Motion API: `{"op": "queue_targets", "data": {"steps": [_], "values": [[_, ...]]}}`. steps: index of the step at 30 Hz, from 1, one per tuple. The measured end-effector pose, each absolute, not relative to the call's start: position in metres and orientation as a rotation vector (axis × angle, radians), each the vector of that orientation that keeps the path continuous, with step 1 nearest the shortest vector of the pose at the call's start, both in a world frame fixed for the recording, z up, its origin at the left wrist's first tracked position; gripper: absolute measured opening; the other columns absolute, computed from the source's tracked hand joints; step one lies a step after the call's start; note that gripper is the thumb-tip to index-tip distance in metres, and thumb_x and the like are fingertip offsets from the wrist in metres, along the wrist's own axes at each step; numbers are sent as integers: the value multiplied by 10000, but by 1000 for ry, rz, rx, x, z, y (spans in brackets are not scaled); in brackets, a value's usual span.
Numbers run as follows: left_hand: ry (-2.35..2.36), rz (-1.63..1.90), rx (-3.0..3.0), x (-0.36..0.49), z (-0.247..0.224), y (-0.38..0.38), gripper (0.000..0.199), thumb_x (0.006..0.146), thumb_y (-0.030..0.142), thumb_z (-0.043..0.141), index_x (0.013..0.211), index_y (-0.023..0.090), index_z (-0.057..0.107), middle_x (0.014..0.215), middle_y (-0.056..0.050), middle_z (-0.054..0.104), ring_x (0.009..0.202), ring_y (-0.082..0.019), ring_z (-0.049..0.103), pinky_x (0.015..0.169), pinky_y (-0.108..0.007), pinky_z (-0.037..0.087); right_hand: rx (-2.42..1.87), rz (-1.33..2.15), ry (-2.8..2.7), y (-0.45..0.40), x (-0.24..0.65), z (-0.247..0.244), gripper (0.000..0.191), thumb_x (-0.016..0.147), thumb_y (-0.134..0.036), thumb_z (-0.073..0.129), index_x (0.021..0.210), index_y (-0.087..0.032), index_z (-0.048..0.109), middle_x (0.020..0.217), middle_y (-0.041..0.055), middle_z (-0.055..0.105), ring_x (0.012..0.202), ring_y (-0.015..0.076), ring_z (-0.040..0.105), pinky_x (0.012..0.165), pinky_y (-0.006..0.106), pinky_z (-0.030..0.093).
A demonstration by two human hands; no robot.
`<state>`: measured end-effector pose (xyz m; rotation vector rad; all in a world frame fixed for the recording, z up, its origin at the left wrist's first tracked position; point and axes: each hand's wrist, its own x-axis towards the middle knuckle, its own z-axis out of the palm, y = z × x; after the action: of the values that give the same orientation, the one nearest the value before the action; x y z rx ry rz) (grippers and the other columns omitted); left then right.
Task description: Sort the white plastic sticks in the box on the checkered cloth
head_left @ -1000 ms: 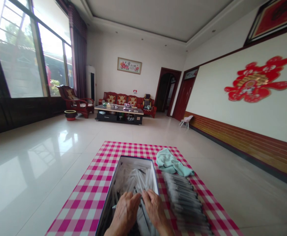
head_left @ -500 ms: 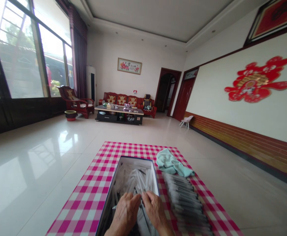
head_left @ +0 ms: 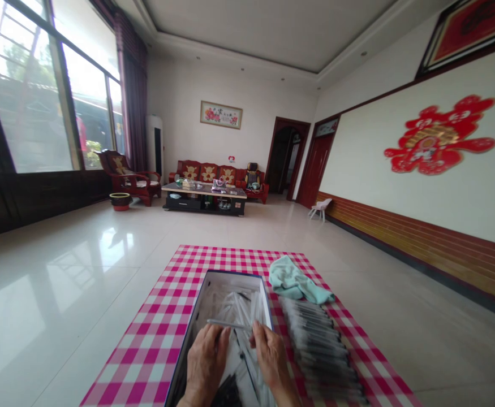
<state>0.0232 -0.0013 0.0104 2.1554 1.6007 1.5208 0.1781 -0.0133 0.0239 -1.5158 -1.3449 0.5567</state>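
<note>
Lying beside the box (head_left: pixel 234 273), teal towel (head_left: pixel 292 280), stacked pens (head_left: pixel 319 345)

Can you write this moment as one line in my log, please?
left hand: at end of slim clear tube | right hand: holding other end | over: open box | under box: pink checked cloth

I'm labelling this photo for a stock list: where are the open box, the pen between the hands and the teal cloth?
Open box (head_left: pixel 230 272): head view, on its far rim.
Pen (head_left: pixel 230 324): head view, on its middle.
Teal cloth (head_left: pixel 292 281): head view, on its crumpled top.
</note>
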Motion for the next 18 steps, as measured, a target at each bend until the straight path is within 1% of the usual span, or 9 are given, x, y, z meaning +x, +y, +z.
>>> {"op": "queue_targets", "data": {"steps": [1,3,6,9,11,13,15,18], "values": [[1651,1464,2091,23,10,-1,356,914,357,415,634,205,576,587,-4,609,555,-135,594,539,-204,414,-1489,599,-1342,-14,178,25,518,867,-567,345,576,-192,552,536,32,587,538,169,553,541,251,396],[1699,1353,1982,22,10,1,419,910,407,412,570,205,552,492,23,563,459,-110,542,471,-189,359,-1425,697,-1388,-16,178,27,501,872,-551,358,602,-187,569,563,35,605,563,170,572,557,246,416],[1647,1278,1869,22,14,2,432,900,460,406,590,198,554,476,42,538,451,-95,510,476,-177,355,-1329,801,-1558,-21,174,30,428,892,-477,383,649,-186,583,592,7,599,595,154,571,575,230,420],[1555,1264,1820,21,15,2,391,886,476,416,675,192,584,537,38,569,497,-105,534,516,-184,395,-1274,824,-1770,-28,168,34,326,890,-365,434,680,-187,608,632,-12,602,628,140,565,588,218,410],[1474,1281,1795,20,12,2,359,882,461,409,771,186,611,600,19,612,544,-123,573,547,-199,429,-1231,812,-1886,-31,165,35,267,866,-309,478,689,-186,636,658,-13,619,642,139,567,600,215,411],[1436,1310,1733,19,8,4,349,884,429,384,881,174,622,632,4,638,558,-139,601,559,-217,457,-1201,770,-1936,-30,164,34,246,857,-283,484,718,-193,665,688,-4,642,671,148,582,629,221,422],[1510,1359,1644,18,4,7,360,875,391,371,996,159,618,662,-15,665,577,-161,629,574,-243,482,-1249,679,-1880,-27,167,29,249,864,-251,454,785,-198,684,755,20,666,729,163,604,679,237,435],[1735,1407,1569,16,-1,12,414,841,345,383,1112,121,601,824,-91,716,737,-226,677,667,-312,512,-1421,492,-1756,-14,174,20,243,823,-165,443,856,-176,683,817,62,674,782,183,620,715,260,441]]}}
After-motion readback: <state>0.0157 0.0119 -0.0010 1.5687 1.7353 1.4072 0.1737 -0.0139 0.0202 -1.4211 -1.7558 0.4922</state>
